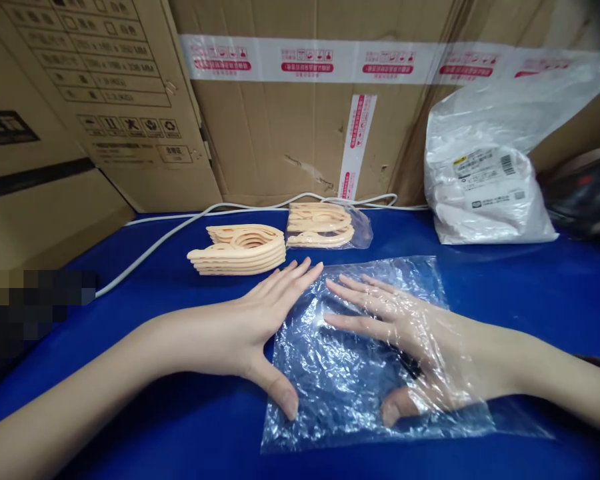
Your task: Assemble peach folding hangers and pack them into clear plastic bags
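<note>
A clear plastic bag (340,380) lies flat and wrinkled on the blue tabletop. My right hand (405,340) is inside it, seen through the film, with its fingers spread and nothing in them. Along the bag's left edge rests my left hand (250,327), open, its thumb and fingertips touching the film. Just beyond my left fingers sits a stack of cream plastic pieces (240,252) that look like folded hangers. A similar bundle (320,225) in clear wrapping lies beside it, farther back.
Cardboard boxes (275,127) stand along the back and left. A white cable (165,237) runs across the rear of the blue table (190,427). At the back right is a white parcel bag (485,180) with a label. A dark, blurred object (585,193) is at the right edge.
</note>
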`<state>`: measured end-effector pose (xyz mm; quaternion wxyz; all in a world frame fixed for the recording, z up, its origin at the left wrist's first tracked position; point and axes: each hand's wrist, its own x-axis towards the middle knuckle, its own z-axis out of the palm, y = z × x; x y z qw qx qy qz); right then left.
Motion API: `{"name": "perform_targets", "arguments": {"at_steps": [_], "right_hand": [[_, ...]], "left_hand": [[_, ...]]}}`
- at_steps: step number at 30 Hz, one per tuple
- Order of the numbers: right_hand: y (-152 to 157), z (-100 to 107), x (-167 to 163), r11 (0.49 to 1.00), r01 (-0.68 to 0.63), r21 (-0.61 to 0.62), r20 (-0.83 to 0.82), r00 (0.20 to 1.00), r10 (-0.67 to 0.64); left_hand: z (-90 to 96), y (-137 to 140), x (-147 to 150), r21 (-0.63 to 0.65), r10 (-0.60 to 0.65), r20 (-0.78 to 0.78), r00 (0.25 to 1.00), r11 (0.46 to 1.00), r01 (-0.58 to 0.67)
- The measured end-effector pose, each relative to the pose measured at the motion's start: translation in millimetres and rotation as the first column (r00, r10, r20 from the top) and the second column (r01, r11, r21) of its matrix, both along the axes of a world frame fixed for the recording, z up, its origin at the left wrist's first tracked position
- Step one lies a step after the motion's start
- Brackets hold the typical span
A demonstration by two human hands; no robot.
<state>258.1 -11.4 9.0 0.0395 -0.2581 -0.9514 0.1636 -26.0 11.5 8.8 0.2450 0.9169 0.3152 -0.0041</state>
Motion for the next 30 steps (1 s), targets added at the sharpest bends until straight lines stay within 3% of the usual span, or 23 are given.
{"name": "perform_targets", "arguments": {"at_steps": [12, 20, 30], "right_hand": [[-2.2, -10.1, 7.8, 0.998, 0.028, 0.057, -0.048, 0.999, -0.025], [-4.1, -9.2, 7.9, 0.996, 0.050, 0.068, 0.004, 0.999, -0.050], [-3.5, 0.5, 3.7, 0.998, 0.058, -0.019, 0.074, 0.996, -0.056]], "left_hand": [[0.8, -1.3, -0.5, 0.020, 0.028, -0.052, 0.998, 0.999, -0.027], [5.2, -2.4, -0.8, 0.028, 0.041, -0.039, 0.998, 0.999, -0.040], [5.8, -2.9, 2.2, 0.020, 0.081, -0.041, 0.996, 0.997, -0.081]]}}
